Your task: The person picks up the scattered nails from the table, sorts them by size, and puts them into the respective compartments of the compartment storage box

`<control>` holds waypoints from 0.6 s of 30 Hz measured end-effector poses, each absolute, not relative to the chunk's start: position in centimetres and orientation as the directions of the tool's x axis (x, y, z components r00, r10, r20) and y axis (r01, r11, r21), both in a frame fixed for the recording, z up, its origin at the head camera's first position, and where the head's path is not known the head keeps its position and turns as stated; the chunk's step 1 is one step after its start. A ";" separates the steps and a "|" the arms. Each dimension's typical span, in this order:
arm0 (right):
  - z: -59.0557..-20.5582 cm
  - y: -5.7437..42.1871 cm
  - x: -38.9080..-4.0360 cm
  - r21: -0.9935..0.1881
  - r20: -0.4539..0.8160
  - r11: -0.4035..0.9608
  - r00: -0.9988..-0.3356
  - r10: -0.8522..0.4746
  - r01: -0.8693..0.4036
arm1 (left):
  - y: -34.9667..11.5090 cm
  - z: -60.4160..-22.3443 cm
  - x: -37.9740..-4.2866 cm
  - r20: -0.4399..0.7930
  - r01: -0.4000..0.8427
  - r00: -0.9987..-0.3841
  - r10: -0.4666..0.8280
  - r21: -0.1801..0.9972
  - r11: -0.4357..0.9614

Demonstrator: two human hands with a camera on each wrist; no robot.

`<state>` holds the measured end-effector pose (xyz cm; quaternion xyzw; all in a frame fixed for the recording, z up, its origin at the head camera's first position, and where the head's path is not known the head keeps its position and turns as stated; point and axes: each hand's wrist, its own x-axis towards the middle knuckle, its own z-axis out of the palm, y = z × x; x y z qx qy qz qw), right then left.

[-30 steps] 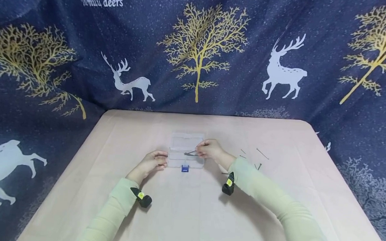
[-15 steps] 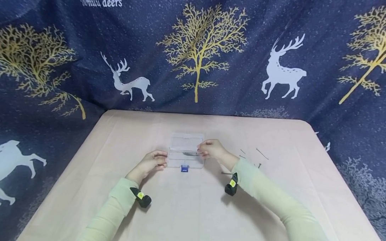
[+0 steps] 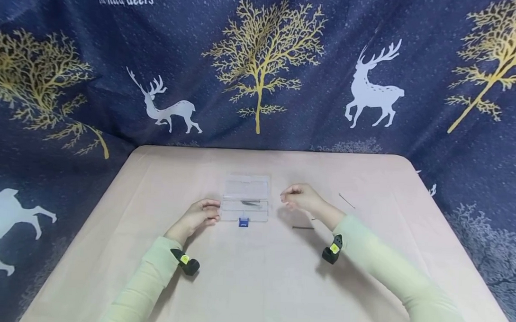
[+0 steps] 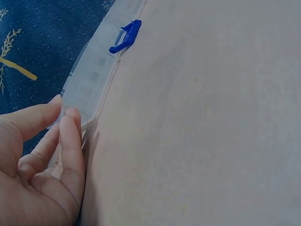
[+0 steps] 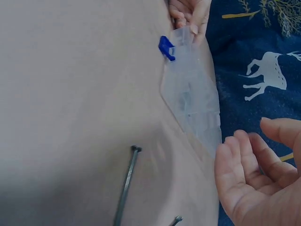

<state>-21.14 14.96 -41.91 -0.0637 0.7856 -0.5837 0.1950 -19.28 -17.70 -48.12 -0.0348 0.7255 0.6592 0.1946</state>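
A clear plastic box [image 3: 231, 215] with its lid [image 3: 247, 187] laid back stands mid-table, its blue latch [image 3: 243, 222] facing the near side. Several thin dark nails [image 3: 251, 203] lie in its rear compartment. My left hand [image 3: 198, 214] holds the box's left end, thumb and fingertips at the corner in the left wrist view. To the right of the box my right hand [image 3: 303, 198] hovers, palm bare and fingers loosely bent in the right wrist view. A long metal nail [image 5: 126, 186] with a flat head lies on the table below that hand.
Another nail [image 3: 347, 200] lies farther right, and the tip of a small one [image 5: 177, 220] shows beside the right hand. The pale tablecloth [image 3: 236, 283] ends at the back against a dark blue curtain [image 3: 293, 124] with deer and trees.
My right hand held a thin nail over the box, let it go into the rear compartment, and moved away to the right. My left hand stays at the box's left end.
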 end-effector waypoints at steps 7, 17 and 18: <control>-42.1 16.8 -19.3 -0.879 -0.291 0.468 -0.879 -0.377 0.091 | -17.9 -48.4 -19.5 -0.329 -0.307 -0.923 0.198 0.942 0.134; -43.7 18.9 -17.9 -0.804 -0.234 0.591 -0.880 -0.414 -0.064 | -17.9 -48.3 -19.6 -0.349 -0.325 -0.918 0.188 0.934 0.146; -43.8 19.1 -17.8 -0.798 -0.227 0.598 -0.883 -0.411 -0.073 | -17.9 -48.2 -19.6 -0.352 -0.328 -0.917 0.186 0.933 0.149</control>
